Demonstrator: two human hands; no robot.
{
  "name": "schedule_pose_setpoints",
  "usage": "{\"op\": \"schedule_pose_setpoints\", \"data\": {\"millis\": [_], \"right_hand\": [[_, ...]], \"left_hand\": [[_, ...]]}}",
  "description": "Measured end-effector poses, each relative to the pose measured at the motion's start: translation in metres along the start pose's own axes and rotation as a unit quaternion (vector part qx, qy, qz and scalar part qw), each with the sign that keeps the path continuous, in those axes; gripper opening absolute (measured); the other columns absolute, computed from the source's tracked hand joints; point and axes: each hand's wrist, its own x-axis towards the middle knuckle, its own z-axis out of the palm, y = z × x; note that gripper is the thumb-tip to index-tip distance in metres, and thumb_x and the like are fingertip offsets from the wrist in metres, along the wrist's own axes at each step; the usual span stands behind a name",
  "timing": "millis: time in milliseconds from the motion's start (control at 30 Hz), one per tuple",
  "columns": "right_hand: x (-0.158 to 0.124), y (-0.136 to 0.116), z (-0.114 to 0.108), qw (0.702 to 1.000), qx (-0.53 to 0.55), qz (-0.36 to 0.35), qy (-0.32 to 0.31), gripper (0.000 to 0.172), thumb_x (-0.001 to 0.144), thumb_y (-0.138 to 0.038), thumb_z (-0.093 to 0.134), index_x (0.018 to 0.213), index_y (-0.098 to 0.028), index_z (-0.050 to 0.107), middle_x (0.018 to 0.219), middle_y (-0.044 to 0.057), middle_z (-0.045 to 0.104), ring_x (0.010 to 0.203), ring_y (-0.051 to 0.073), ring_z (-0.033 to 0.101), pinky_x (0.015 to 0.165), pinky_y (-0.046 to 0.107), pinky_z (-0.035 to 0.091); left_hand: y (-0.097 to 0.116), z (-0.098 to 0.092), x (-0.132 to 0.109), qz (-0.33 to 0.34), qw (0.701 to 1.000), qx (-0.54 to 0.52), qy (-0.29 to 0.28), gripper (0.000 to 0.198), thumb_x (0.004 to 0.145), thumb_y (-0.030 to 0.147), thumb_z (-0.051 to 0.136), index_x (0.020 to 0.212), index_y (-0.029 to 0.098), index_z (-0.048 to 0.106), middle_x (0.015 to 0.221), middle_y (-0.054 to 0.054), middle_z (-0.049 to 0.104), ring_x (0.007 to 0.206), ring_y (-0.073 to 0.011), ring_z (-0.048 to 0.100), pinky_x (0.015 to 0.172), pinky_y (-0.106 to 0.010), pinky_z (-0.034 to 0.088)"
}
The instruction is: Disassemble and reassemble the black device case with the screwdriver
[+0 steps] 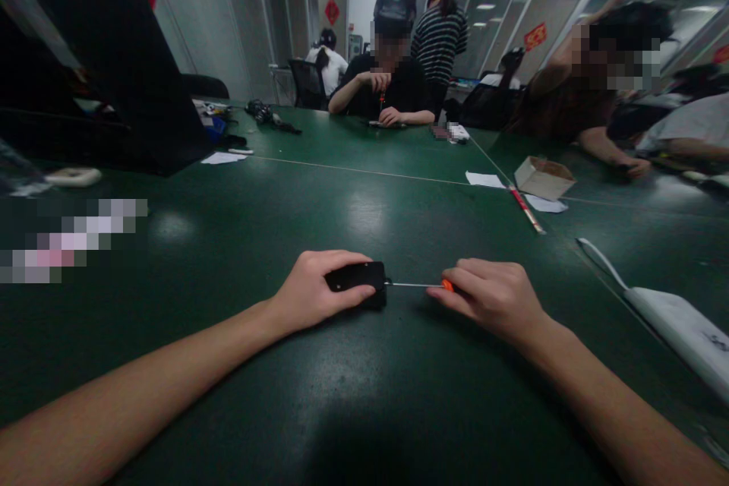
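Note:
My left hand [324, 288] is closed around a small black box-shaped device [364, 279], holding it on the green tabletop with the thumb along its near side. Small screws or holes show on its upper face. In my right hand [493, 292] is a screwdriver [418, 285] with an orange handle, most of it hidden by my fingers. Its thin metal shaft lies level and points left. The tip meets the right end of the black device, near a small dark loop; whether it sits in a screw there I cannot tell.
A white power bank [677, 326] with a cable lies at the right. Farther back are an open cardboard box [544, 178], a red-and-white stick [525, 209] and paper [484, 180]. A large black panel [114, 53] stands at the left. A person [387, 83] works across the table.

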Motion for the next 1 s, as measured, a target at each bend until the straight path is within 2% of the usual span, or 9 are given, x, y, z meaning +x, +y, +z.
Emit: {"op": "schedule_pose_setpoints", "data": {"millis": [100,500,633,800,900,1000], "right_hand": [[0.000,0.000,0.000,1.000,-0.010,-0.014,0.024,0.042,0.098,-0.039,0.051,0.068,-0.015,0.067,0.055,0.002,0.056,0.047,0.012,0.049,0.046,0.026,0.032],[0.003,-0.002,-0.001,0.999,-0.033,-0.031,0.010,0.039,0.095,-0.040,0.056,0.068,-0.015,0.068,0.056,0.002,0.057,0.048,0.012,0.052,0.046,0.027,0.033],[0.007,-0.018,0.004,0.999,0.002,-0.028,0.031,0.036,0.095,-0.040,0.058,0.073,-0.014,0.069,0.057,0.002,0.058,0.048,0.013,0.052,0.047,0.027,0.035],[0.010,-0.042,0.010,0.991,0.131,-0.009,0.021,0.031,0.097,-0.037,0.055,0.094,-0.010,0.070,0.073,0.007,0.066,0.063,0.016,0.060,0.057,0.026,0.047],[0.008,-0.039,0.013,0.984,0.172,-0.017,0.028,0.024,0.096,-0.030,0.057,0.103,-0.010,0.068,0.083,0.010,0.069,0.073,0.017,0.064,0.066,0.027,0.051],[0.005,-0.027,0.015,0.989,0.145,-0.007,0.034,0.021,0.094,-0.028,0.060,0.103,-0.011,0.069,0.086,0.011,0.070,0.074,0.018,0.065,0.066,0.028,0.052]], "left_hand": [[-0.001,0.001,-0.001,0.008,1.000,0.001,0.003,0.038,0.081,0.038,0.072,0.112,0.016,0.070,0.109,-0.007,0.075,0.096,-0.0204,0.071,0.086,-0.031,0.054],[0.002,0.002,-0.001,0.025,1.000,-0.001,0.009,0.038,0.081,0.037,0.072,0.111,0.015,0.070,0.108,-0.009,0.075,0.094,-0.0211,0.072,0.083,-0.031,0.056],[0.005,0.006,-0.001,0.053,0.998,-0.004,-0.022,0.039,0.081,0.038,0.073,0.112,0.015,0.069,0.109,-0.009,0.075,0.095,-0.0204,0.071,0.085,-0.030,0.054],[0.007,0.008,-0.002,0.088,0.995,-0.016,-0.039,0.043,0.080,0.039,0.074,0.114,0.015,0.067,0.109,-0.009,0.074,0.099,-0.0203,0.069,0.090,-0.031,0.051],[0.002,0.001,0.002,0.097,0.992,-0.041,-0.072,0.047,0.079,0.039,0.075,0.118,0.015,0.065,0.110,-0.010,0.073,0.099,-0.0199,0.068,0.089,-0.030,0.051],[-0.007,-0.010,0.007,0.082,0.989,-0.046,-0.118,0.055,0.074,0.042,0.078,0.120,0.016,0.065,0.111,-0.009,0.072,0.098,-0.0208,0.068,0.087,-0.030,0.050]]}}
